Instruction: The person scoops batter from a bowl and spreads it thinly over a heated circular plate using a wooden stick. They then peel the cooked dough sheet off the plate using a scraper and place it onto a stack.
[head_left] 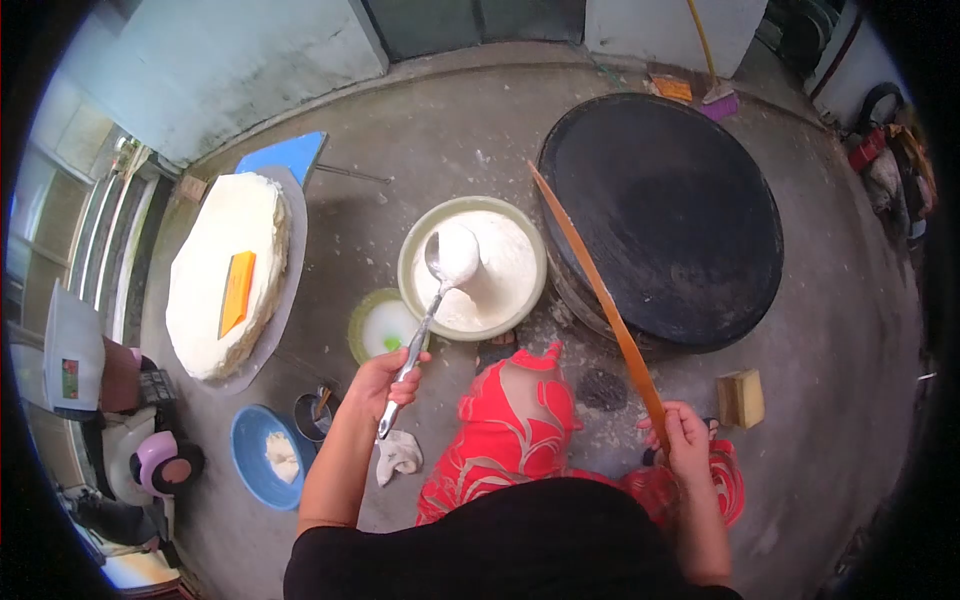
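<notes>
My left hand [388, 384] is closed round the handle of a metal ladle [431, 310]. A lump of white batter sits at the ladle's bowl, over a large round basin [407, 262] of pale batter [512, 265]. In my right hand [684, 434] is the lower end of a long, thin wooden blade [605, 300], which slants up and left. Its upper part lies over or along the left edge of a big round black griddle [665, 220]; whether they touch is unclear.
At the left, a tall pale stack [225, 270] bears an orange scraper [237, 293]. Nearer are a green bowl [357, 330] of white liquid, a blue basin [247, 463], a small pot [309, 418] and a cloth [399, 457]. A yellow block [741, 398] stands right; a broom [719, 98] is behind.
</notes>
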